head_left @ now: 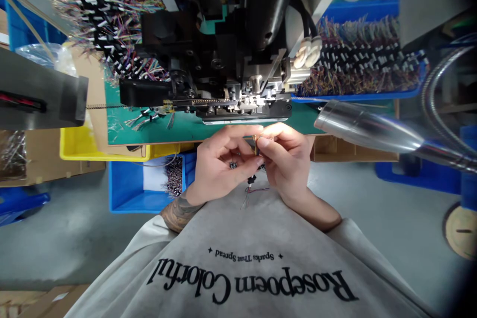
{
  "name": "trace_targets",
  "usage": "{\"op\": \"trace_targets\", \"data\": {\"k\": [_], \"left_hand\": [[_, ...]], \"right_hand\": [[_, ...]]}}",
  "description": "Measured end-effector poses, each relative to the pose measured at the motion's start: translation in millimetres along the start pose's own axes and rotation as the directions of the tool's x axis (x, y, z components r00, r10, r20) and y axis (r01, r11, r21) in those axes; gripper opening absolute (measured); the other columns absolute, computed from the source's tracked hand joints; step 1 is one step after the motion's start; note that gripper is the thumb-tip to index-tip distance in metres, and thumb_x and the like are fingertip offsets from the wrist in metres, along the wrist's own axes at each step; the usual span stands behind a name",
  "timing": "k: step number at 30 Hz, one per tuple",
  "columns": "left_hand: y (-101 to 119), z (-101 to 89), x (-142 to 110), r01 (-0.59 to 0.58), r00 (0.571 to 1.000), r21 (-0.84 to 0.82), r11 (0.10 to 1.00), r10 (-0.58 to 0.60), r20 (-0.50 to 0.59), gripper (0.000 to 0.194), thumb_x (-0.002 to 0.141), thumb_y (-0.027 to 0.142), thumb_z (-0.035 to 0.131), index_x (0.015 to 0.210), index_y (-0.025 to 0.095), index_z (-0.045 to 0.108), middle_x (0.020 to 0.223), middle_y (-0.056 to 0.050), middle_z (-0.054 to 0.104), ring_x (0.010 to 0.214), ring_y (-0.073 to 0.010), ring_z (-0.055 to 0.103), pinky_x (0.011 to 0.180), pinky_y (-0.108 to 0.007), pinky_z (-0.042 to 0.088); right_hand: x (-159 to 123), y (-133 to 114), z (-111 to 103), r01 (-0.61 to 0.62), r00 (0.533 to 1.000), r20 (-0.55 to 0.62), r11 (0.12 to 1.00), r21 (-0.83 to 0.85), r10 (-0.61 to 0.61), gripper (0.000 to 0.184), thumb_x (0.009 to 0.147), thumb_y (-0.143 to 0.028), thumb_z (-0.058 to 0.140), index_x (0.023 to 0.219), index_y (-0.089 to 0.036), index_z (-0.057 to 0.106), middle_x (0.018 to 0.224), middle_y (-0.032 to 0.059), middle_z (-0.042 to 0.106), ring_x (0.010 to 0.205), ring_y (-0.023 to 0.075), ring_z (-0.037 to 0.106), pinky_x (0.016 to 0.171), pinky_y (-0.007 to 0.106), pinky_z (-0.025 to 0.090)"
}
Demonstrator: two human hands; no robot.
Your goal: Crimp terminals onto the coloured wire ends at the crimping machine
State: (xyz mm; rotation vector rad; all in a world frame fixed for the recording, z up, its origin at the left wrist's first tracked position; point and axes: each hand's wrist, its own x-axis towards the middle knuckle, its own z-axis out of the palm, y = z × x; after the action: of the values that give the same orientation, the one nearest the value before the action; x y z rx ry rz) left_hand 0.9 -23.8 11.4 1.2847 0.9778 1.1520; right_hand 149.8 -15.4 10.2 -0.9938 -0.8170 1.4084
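Both my hands meet in front of the black machine, just short of the green bench top's edge. A small wire harness with a black sleeve and thin coloured wires hangs down between them. My left hand pinches it with thumb and fingers. From the other side, my right hand grips the wire ends between thumb and forefinger. The fingers hide most of the upper wires. Beyond my fingertips lies the lit metal crimping area of the machine.
Piled wire harnesses lie left of the machine, and a blue bin at right holds more. A clear nozzle juts in from the right. Yellow and blue trays stand at left below the green bench top.
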Motion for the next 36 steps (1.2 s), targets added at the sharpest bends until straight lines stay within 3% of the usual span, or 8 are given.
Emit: {"op": "trace_targets", "data": {"k": [13, 18, 21, 25, 27, 30, 33, 36], "left_hand": [[-1, 0.1, -1, -0.008, 0.999, 0.034, 0.999, 0.007, 0.034, 0.044, 0.090, 0.018, 0.085, 0.131, 0.028, 0.072, 0.073, 0.006, 0.067, 0.059, -0.0080, 0.064, 0.055, -0.017, 0.056], [1, -12.4, 0, -0.186, 0.967, 0.295, 0.937, 0.227, -0.112, 0.045, 0.086, 0.017, 0.089, 0.127, 0.029, 0.076, 0.095, 0.000, 0.081, 0.080, -0.0155, 0.077, 0.067, -0.027, 0.064], [0, -9.9, 2, -0.356, 0.930, 0.366, 0.860, 0.363, 0.052, 0.038, 0.091, 0.011, 0.081, 0.124, 0.028, 0.078, 0.100, 0.000, 0.083, 0.085, -0.0172, 0.075, 0.075, -0.032, 0.065], [-11, 12.7, 3, -0.589, 0.777, 0.245, 0.770, 0.457, 0.432, 0.028, 0.093, 0.001, 0.073, 0.113, 0.021, 0.077, 0.106, -0.003, 0.085, 0.094, -0.0194, 0.071, 0.081, -0.035, 0.065], [-18, 24.8, 2, -0.606, 0.726, 0.183, 0.775, 0.443, 0.526, 0.026, 0.094, 0.000, 0.071, 0.111, 0.019, 0.076, 0.112, -0.005, 0.084, 0.100, -0.0215, 0.071, 0.083, -0.037, 0.067], [-25, 35.0, 0, -0.580, 0.693, 0.086, 0.810, 0.436, 0.574, 0.025, 0.093, 0.001, 0.070, 0.110, 0.018, 0.075, 0.114, -0.008, 0.084, 0.108, -0.0236, 0.074, 0.088, -0.041, 0.069], [-29, 34.4, -3, -0.503, 0.749, 0.044, 0.863, 0.410, 0.521, 0.026, 0.091, 0.002, 0.071, 0.110, 0.019, 0.076, 0.107, -0.007, 0.084, 0.099, -0.0211, 0.077, 0.087, -0.040, 0.069], [-33, 29.1, -2, -0.281, 0.906, 0.154, 0.947, 0.209, 0.367, 0.018, 0.093, 0.011, 0.076, 0.107, 0.020, 0.080, 0.095, -0.006, 0.083, 0.078, -0.0159, 0.076, 0.073, -0.031, 0.067]], "right_hand": [[-4, 7, -4, -0.028, 1.000, 0.005, 1.000, 0.011, 0.028, 0.013, 0.091, -0.032, 0.081, 0.082, -0.023, 0.076, 0.067, -0.0041, 0.059, 0.060, 0.0095, 0.048, 0.058, 0.026, 0.041], [-1, 8, -32, -0.014, 0.987, 0.159, 0.997, -0.079, 0.027, 0.032, 0.097, -0.051, 0.074, 0.088, -0.022, 0.082, 0.059, -0.0033, 0.056, 0.055, 0.0095, 0.045, 0.053, 0.027, 0.035], [-3, 12, -54, -0.180, 0.929, 0.297, 0.971, -0.156, 0.220, 0.048, 0.102, -0.053, 0.067, 0.071, -0.018, 0.079, 0.050, -0.0024, 0.055, 0.046, 0.0070, 0.038, 0.047, 0.026, 0.027], [-8, 16, -81, -0.432, 0.836, 0.336, 0.898, -0.087, 0.435, 0.036, 0.090, -0.048, 0.082, 0.073, -0.016, 0.077, 0.056, -0.0028, 0.060, 0.048, 0.0056, 0.042, 0.046, 0.022, 0.027], [-10, 13, -96, -0.463, 0.831, 0.311, 0.883, -0.076, 0.462, 0.030, 0.082, -0.043, 0.089, 0.080, -0.015, 0.079, 0.064, -0.0011, 0.067, 0.053, 0.0062, 0.050, 0.049, 0.020, 0.033], [-12, -2, -124, -0.439, 0.797, 0.370, 0.879, -0.188, 0.477, 0.025, 0.085, -0.037, 0.086, 0.083, -0.014, 0.080, 0.067, 0.0008, 0.070, 0.054, 0.0063, 0.053, 0.050, 0.019, 0.039], [-14, -22, -149, -0.405, 0.786, 0.380, 0.870, -0.281, 0.488, 0.024, 0.094, -0.036, 0.078, 0.091, -0.013, 0.078, 0.073, 0.0045, 0.075, 0.056, 0.0075, 0.058, 0.050, 0.019, 0.044], [-13, -30, -155, -0.341, 0.830, 0.355, 0.895, -0.288, 0.430, 0.023, 0.098, -0.036, 0.075, 0.092, -0.014, 0.075, 0.078, 0.0051, 0.076, 0.058, 0.0079, 0.060, 0.050, 0.019, 0.047]]}}
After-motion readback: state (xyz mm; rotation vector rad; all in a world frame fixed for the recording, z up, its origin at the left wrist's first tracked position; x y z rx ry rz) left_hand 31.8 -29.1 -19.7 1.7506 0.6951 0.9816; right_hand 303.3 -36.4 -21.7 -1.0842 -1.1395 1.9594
